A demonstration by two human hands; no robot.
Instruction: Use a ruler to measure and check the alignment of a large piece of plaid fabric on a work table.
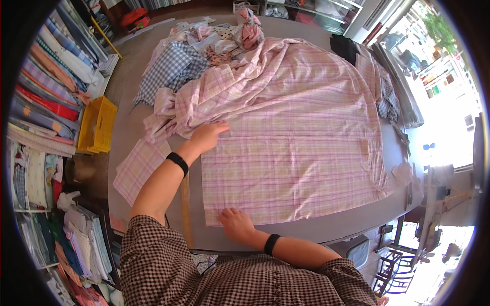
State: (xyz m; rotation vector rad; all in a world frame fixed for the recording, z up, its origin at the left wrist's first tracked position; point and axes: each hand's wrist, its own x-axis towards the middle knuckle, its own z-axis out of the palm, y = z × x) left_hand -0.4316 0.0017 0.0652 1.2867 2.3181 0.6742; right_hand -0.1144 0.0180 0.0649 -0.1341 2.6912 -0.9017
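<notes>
A large pink-and-cream plaid cloth point(291, 153) lies over a grey table point(268, 239), flat at the near side and bunched in folds at the far left. My left hand point(206, 137) rests on its left edge below the folds, fingers pointing right. At the near left corner, my right hand point(236, 226) lies palm down with its fingertips on the cloth. A smaller plaid piece point(142, 166) lies left of my left hand, partly behind the forearm. Between that piece and the large cloth, a wooden ruler point(186, 210) runs towards the near table edge.
Blue-and-white checked cloth point(172, 69) and mixed scraps point(220, 38) are heaped at the far left. More fabric point(386, 91) lies along the right edge. A yellow plastic crate point(97, 124) and shelves of folded fabric point(49, 91) stand left; stacked chairs point(394, 271) stand lower right.
</notes>
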